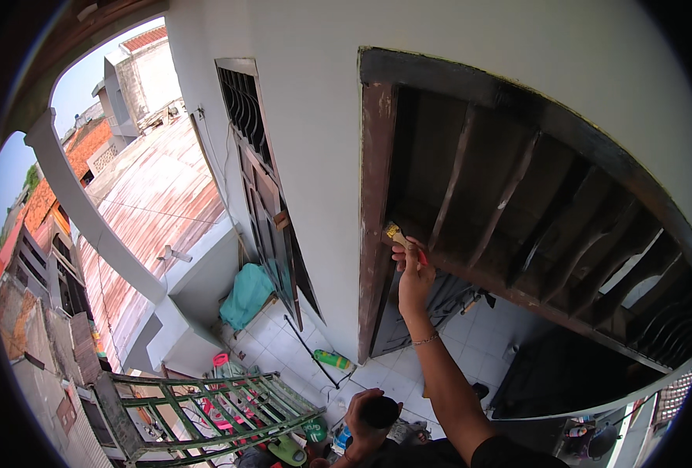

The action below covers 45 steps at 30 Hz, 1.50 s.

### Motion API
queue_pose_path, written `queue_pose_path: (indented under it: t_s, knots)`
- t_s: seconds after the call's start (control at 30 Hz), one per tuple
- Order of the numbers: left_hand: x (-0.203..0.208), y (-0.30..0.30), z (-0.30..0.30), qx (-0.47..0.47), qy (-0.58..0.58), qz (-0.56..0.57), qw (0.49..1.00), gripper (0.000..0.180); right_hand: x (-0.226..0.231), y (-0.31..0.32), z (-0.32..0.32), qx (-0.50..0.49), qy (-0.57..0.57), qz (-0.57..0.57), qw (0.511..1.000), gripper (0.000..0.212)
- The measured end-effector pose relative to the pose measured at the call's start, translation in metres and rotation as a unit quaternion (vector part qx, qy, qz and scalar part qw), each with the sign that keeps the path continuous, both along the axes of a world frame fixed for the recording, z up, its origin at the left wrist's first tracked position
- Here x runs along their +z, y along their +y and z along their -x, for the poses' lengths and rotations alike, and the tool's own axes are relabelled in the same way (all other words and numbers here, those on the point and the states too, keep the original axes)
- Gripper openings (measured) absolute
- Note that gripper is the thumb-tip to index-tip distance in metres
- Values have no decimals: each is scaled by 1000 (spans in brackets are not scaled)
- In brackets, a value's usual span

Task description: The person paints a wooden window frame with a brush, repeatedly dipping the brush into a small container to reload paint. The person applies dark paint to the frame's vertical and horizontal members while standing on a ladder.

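Note:
My right hand (414, 273) is raised and closed around a paintbrush (396, 232) with a gold-coloured band and a bit of red at its handle. The brush head is at the corner where the brown left post (377, 179) of the door frame meets the crossbar (478, 279) below the slatted vent. Glossy dark paint covers the top beam (478, 90), while the left post looks duller and patchy. Low in front of me, my left hand (358, 425) grips a round container (380, 412) with a dark inside; its contents cannot be made out.
A worn green ladder (221, 413) stands at lower left. On the white tiles (283, 343) lie a green bottle (333, 359), a black rod (311, 352) and several loose items. A teal cloth (246, 298) sits by the low wall. Another brown door (264, 191) is further left.

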State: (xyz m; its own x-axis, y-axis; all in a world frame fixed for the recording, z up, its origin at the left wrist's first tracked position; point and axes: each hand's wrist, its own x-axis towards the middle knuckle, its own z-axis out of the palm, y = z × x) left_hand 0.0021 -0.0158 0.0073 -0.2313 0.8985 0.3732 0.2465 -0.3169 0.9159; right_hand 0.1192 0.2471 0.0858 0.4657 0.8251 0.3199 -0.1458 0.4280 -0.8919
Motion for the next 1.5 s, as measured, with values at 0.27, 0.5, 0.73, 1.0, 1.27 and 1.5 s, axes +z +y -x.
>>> queue_pose_path:
  t_s: [0.27, 0.5, 0.73, 1.0, 1.27, 1.5]
  knots:
    - [-5, -2, 1, -12, 4, 5, 1000, 56, 5, 4, 3, -47, -96, -9, 994, 37]
    - [-7, -7, 3, -12, -18, 29, 999, 56, 1, -8, 2, -62, -84, 5, 995, 35]
    - [-1, -3, 8, -24, 12, 8, 1000, 55, -7, -18, 7, -22, -64, 7, 998, 36]
    - [2, -1, 6, -24, 0, 12, 1000, 55, -13, -12, 16, -28, -103, -22, 994, 34]
    - [11, 3, 6, -17, 10, -5, 1000, 56, -2, -2, 8, -78, -160, -34, 983, 36]
    - [4, 3, 4, -3, 8, 7, 1000, 55, -6, -16, 8, -95, -205, -39, 973, 38]
